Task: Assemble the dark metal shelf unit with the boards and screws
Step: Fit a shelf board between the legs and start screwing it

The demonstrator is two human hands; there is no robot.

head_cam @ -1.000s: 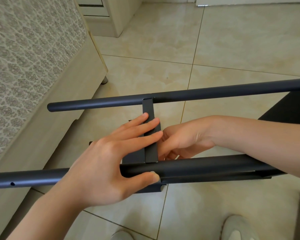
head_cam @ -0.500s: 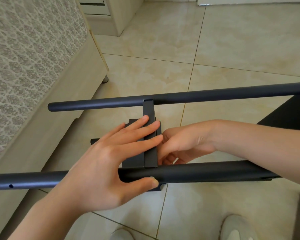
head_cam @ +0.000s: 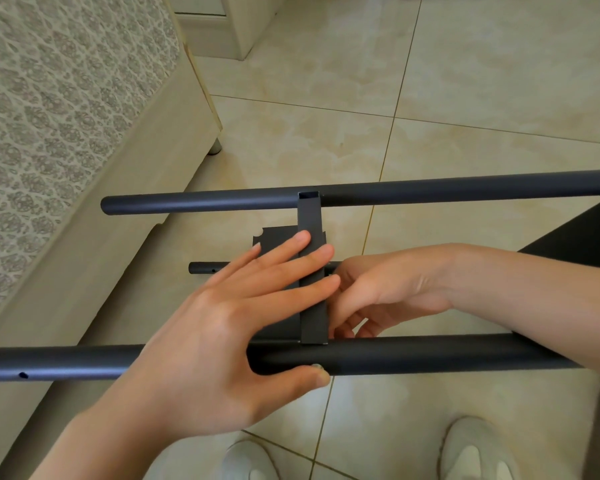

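Two long dark metal tubes lie crosswise above the floor, the far tube (head_cam: 430,190) and the near tube (head_cam: 430,356). A flat dark crossbar (head_cam: 310,220) joins them. Beneath it I see a dark board (head_cam: 278,240) and a lower tube end (head_cam: 201,268). My left hand (head_cam: 229,327) lays straight fingers across the crossbar, its thumb against the near tube's front side. My right hand (head_cam: 381,292) reaches in from the right, fingers curled down beside the crossbar near the near tube. Whatever those fingertips hold is hidden.
A bed with a patterned mattress (head_cam: 49,126) and pale wooden side (head_cam: 125,230) runs along the left, its foot (head_cam: 214,147) on the tiled floor. A cabinet base (head_cam: 236,26) stands at the top. A dark panel (head_cam: 575,237) sits at right. My shoes (head_cam: 475,448) are below.
The frame has shifted slightly, and the near tube now sits a little lower in view. Both hands stay at the crossbar in nearly the same pose.
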